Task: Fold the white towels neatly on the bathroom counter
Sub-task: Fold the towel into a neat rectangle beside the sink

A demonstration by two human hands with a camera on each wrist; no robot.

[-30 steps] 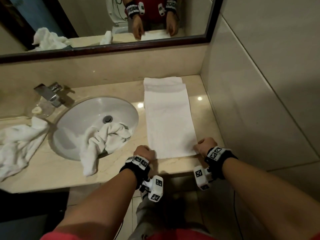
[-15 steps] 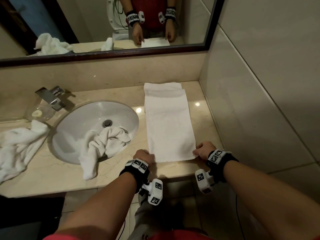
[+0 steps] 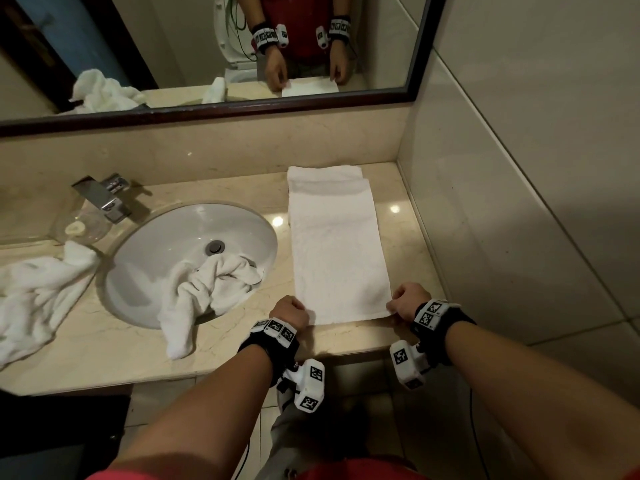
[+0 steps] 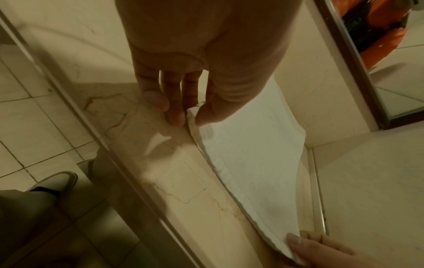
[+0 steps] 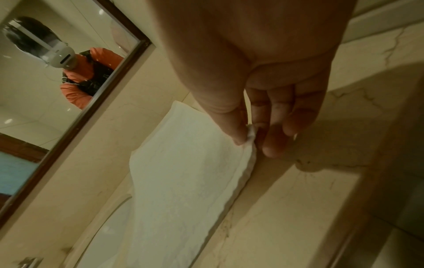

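Observation:
A white towel [image 3: 337, 251] lies flat as a long strip on the beige marble counter [image 3: 412, 244], right of the sink, its far end doubled near the back wall. My left hand [image 3: 291, 311] pinches the near left corner between thumb and fingers, as the left wrist view shows on the towel [image 4: 247, 154] under the left hand [image 4: 191, 116]. My right hand [image 3: 407, 303] pinches the near right corner; in the right wrist view the right hand [image 5: 250, 137] grips the edge of the towel [image 5: 183, 181].
A crumpled white towel [image 3: 207, 289] hangs over the front rim of the sink [image 3: 166, 258]. Another crumpled towel [image 3: 38, 292] lies at the left. A chrome tap [image 3: 104, 195] stands behind the sink. The tiled wall [image 3: 519, 202] bounds the counter's right side; a mirror [image 3: 207, 46] hangs behind.
Both hands stay at the towel's near corners, and the towel lies as before. The head view has tilted a little, so the counter sits lower in the frame.

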